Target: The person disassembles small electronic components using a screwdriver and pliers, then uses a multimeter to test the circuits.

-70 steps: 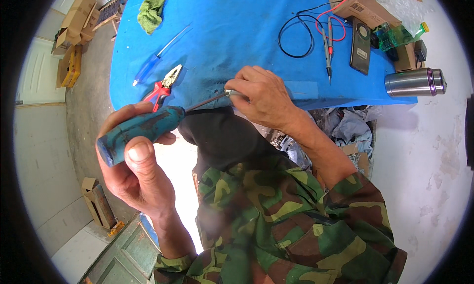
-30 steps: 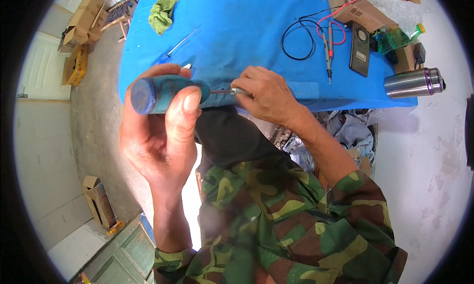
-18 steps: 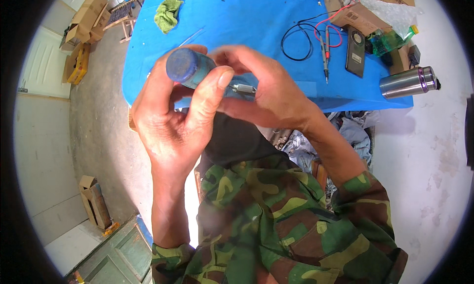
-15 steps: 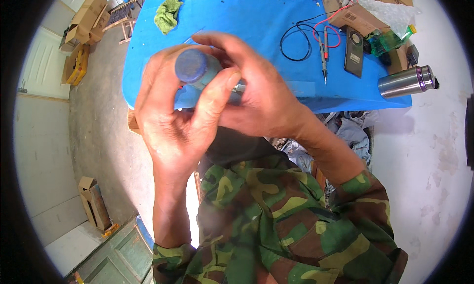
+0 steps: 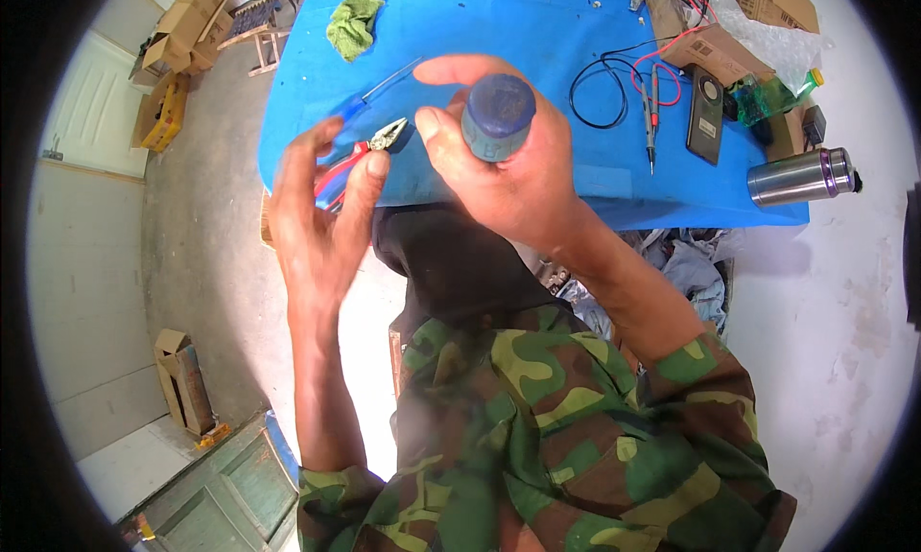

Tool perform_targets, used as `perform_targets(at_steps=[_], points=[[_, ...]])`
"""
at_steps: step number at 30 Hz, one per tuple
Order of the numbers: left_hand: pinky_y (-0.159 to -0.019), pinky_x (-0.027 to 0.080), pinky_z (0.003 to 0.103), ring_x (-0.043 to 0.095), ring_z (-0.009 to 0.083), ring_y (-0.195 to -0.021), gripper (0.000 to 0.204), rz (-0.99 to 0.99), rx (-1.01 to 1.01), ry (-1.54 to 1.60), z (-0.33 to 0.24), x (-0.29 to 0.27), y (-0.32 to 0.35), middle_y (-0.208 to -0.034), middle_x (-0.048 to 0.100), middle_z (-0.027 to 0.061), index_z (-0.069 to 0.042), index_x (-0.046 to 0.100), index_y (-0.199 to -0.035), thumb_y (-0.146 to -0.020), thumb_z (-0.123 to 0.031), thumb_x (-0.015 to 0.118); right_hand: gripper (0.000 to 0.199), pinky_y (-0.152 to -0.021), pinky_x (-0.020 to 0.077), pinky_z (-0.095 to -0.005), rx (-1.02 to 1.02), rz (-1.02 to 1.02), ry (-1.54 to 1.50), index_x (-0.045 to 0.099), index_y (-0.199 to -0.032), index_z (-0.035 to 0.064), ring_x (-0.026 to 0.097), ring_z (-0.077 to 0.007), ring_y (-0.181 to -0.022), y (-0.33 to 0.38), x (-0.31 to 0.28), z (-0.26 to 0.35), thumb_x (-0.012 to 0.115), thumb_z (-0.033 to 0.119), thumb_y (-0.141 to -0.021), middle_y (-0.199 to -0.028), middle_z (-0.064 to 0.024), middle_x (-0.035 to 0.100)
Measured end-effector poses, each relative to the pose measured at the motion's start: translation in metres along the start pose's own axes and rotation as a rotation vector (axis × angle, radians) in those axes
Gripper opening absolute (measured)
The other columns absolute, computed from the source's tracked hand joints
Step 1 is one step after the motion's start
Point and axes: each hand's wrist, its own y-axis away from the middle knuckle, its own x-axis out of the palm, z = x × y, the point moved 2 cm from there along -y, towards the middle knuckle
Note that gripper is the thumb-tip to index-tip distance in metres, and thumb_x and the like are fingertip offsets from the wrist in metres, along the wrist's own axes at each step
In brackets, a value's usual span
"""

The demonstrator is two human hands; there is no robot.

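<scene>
The large screwdriver (image 5: 496, 120) has moved from the left hand (image 5: 312, 231) to the right hand (image 5: 523, 183), which now grips its handle above the near edge of the blue surface (image 5: 518, 29). The left hand is spread wide, apparently unloaded, over the pliers (image 5: 389, 135); contact cannot be confirmed. The right hand alone therefore supports the tool. The shaft is hidden, so tip engagement cannot be determined.

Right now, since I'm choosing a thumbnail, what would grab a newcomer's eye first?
Probably the teal tool handle with its round dark-blue end, in the right hand. Next, red-handled metal pliers behind the open left hand, on the bright blue table cover. A silver metal flask lies at the cover's right end.
</scene>
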Motion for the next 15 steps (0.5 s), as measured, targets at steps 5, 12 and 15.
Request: perform_targets(at_steps=[5,12,15], points=[[-0.109,0.043,0.05,0.054,0.0383,-0.131,0.077,0.075,0.239,-0.713,0.087,0.003,-0.013,-0.14,0.06,0.0208,0.001,0.061,-0.135,-0.086,-0.056,0.077,0.017,-0.06,0.0441,-0.0214,0.052,-0.052,-0.031,0.07,-0.111,0.0012,0.054,-0.0023,-0.07,-0.004,-0.003,0.001,0.069,0.0,-0.093,-0.081,0.0024,0.065],[-0.089,0.053,0.046,0.062,0.036,-0.111,0.062,0.201,0.211,-0.659,0.1,0.0,-0.024,-0.117,0.066,0.0191,0.002,0.066,-0.123,-0.082,-0.04,0.084,0.011,-0.057,0.0438,-0.0215,0.058,-0.062,-0.017,0.071,-0.103,0.0007,0.055,-0.0024,-0.067,-0.011,-0.011,-0.003,0.066,-0.002,-0.094,-0.078,0.0021,0.065],[-0.082,0.054,0.047,0.065,0.037,-0.096,0.048,0.16,0.189,-0.64,0.093,-0.002,-0.023,-0.103,0.067,0.0185,0.003,0.069,-0.113,-0.082,-0.031,0.082,0.008,-0.056,0.0441,-0.0219,0.053,-0.022,-0.016,0.071,-0.101,0.0006,0.056,-0.0027,-0.066,-0.01,-0.01,-0.003,0.066,-0.002,-0.094,-0.077,0.0022,0.065]])
